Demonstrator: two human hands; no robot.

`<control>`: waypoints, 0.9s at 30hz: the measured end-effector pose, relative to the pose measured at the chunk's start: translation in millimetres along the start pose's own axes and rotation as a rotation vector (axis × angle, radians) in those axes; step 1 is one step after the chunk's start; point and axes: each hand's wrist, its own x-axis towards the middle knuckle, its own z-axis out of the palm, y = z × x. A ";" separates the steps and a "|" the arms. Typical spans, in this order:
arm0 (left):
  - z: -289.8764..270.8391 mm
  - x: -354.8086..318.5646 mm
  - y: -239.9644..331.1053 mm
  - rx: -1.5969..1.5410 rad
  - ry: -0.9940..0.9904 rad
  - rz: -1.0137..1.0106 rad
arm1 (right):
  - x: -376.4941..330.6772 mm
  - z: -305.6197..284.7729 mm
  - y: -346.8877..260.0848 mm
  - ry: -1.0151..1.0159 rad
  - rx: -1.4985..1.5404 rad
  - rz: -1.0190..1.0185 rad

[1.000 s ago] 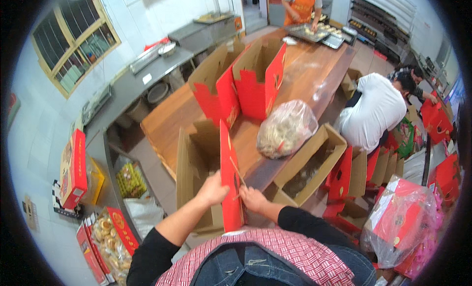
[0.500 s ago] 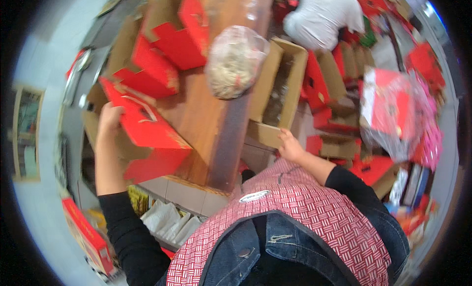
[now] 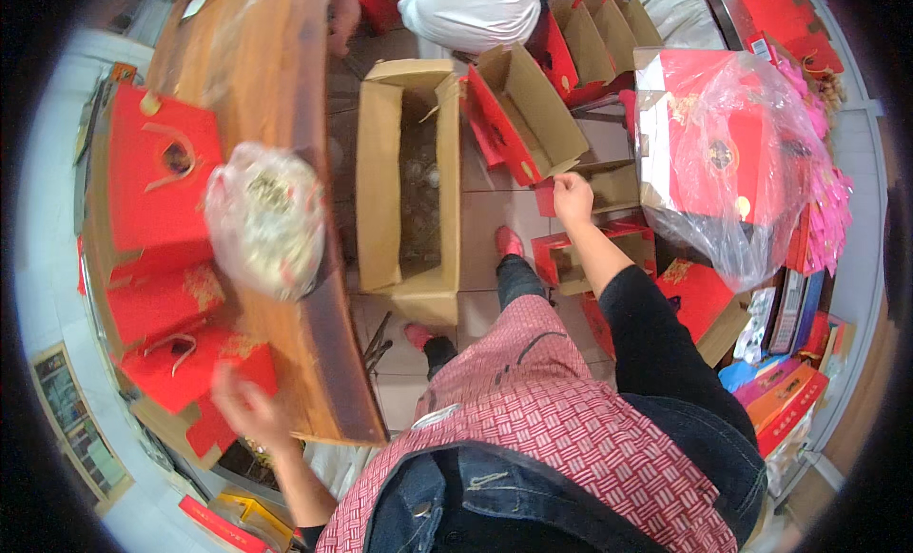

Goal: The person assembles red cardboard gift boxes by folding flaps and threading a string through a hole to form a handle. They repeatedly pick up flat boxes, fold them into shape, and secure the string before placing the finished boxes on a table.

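Note:
My right hand [image 3: 573, 199] has its fingers closed at the near rim of an open, upright red cardboard box [image 3: 514, 146], brown inside; the fingertips are partly hidden. My left hand [image 3: 249, 406] is smeared by motion, close to a red box with a cord handle [image 3: 171, 368] at the table's near left end. Another red box with a cord handle [image 3: 157, 196] stands farther up the table. Between the boxes and the table edge sits a clear plastic bag [image 3: 266, 225] of pale, dried-looking pieces. Beside the table is a tall open brown carton [image 3: 378, 187] with small clear items at its bottom.
The wooden table [image 3: 328, 363] runs along my left. A person in a white top [image 3: 471, 11] is bent over at the far side. More open red boxes [image 3: 594, 44] stand beyond my right hand. A plastic-wrapped red and white box [image 3: 728, 163] is piled at the right.
My view has turned right. My right hand has left the brown carton's flap for the red box's rim. My left hand has let go of the red box's top and moved nearer me.

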 end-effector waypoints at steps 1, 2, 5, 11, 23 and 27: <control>32.9 -16.1 30.2 -0.077 -0.146 0.030 | 26.1 5.0 4.2 0.134 -0.119 -0.036; 67.7 -43.1 55.5 -0.290 -0.256 -0.107 | 53.1 -0.1 -4.6 0.181 -0.175 -0.034; 110.3 -48.4 158.9 -0.518 -0.760 -0.149 | 139.2 11.1 26.6 0.060 -0.397 -0.020; 144.2 -29.5 189.7 -0.464 -0.916 -0.164 | 220.2 65.2 87.7 -0.714 -0.742 -0.086; 71.4 84.3 315.2 -0.744 -0.499 0.103 | -33.7 -199.4 -182.5 -0.574 0.375 -0.157; 2.0 73.8 312.6 -0.542 -0.637 0.092 | -111.9 -214.4 -185.8 -0.816 0.459 -0.575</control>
